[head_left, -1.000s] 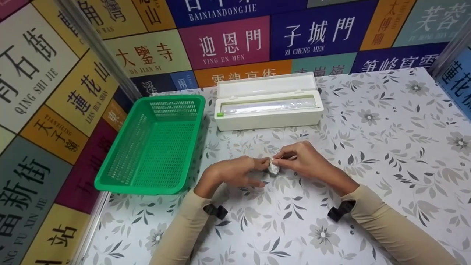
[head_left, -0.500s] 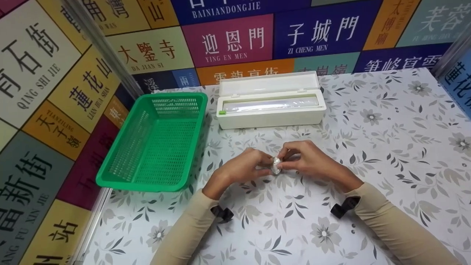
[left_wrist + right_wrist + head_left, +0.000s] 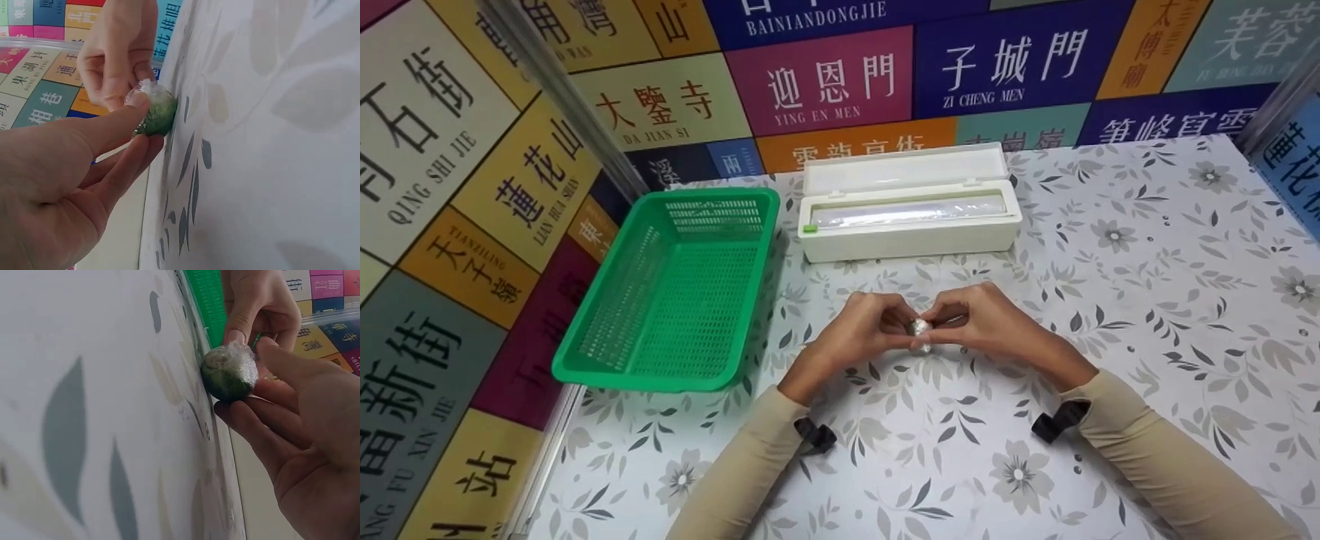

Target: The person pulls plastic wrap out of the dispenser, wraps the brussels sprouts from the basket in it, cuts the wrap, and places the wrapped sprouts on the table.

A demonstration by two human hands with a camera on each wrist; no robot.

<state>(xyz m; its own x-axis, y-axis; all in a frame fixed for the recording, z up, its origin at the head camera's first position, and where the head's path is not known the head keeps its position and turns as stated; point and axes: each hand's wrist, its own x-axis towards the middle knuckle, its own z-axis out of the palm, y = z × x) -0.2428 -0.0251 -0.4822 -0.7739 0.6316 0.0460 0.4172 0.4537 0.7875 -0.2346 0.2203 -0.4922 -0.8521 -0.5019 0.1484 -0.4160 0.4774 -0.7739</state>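
A small round dark green piece of produce (image 3: pixel 222 382), its exact kind unclear, is wrapped in clear cling film. The film is bunched and crinkled on one side, as the left wrist view shows on the wrapped produce (image 3: pixel 160 112). My left hand (image 3: pixel 859 330) pinches it between thumb and fingers from the left. From the opposite side, my right hand (image 3: pixel 994 322) holds it with thumb and fingertips. Both hands meet over the flowered tablecloth, and fingers cover much of the piece in the head view. It sits at or just above the cloth.
A white cling film box (image 3: pixel 911 244) stands behind the hands with its lid raised, a film roll inside and a green slider at its left end. The green plastic basket (image 3: pixel 641 382) is at the left. Printed panels border the table at the back and left.
My left hand has shifted right and its thumb, earlier apart from the wrapped produce, now presses against it. The piece has turned between the fingers. My right hand has moved only slightly.
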